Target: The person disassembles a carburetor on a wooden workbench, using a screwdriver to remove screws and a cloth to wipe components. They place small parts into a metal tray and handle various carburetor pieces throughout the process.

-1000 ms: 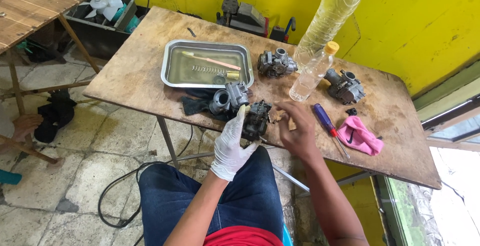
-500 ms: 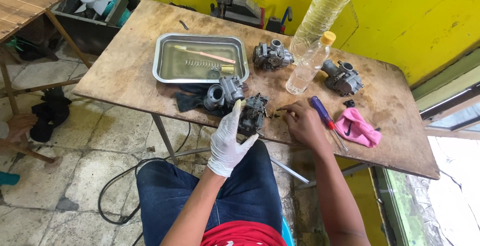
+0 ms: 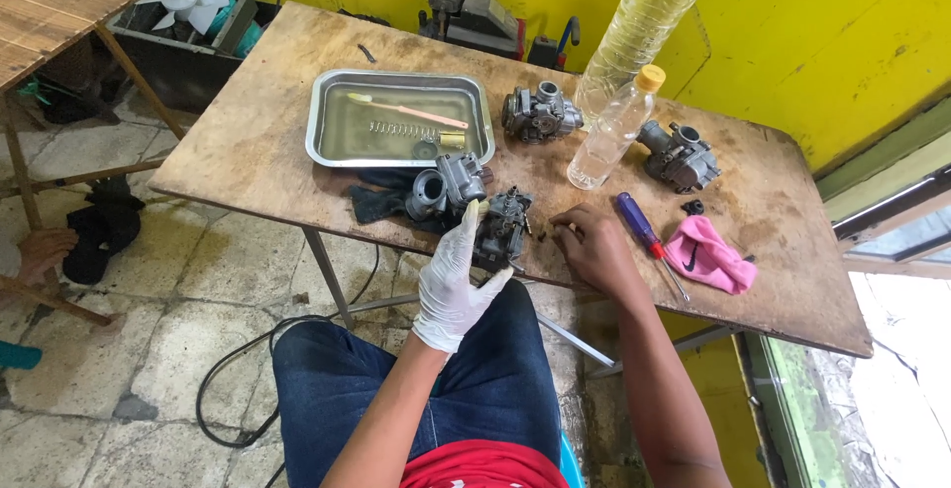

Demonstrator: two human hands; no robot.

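While the gloved left hand (image 3: 451, 285) grips the dark carburetor body (image 3: 502, 227) at the table's (image 3: 248, 166) near edge, the bare right hand (image 3: 591, 245) pinches something small beside it. Looks heavy, rigid, greasy; best clasped around its casting.

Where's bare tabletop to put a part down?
Free: the left end of the table beside the metal tray, and the right end past the pink rag. Crowded: the front middle, where the gloved left hand holds a carburetor, the right hand rests, and the screwdriver lies.
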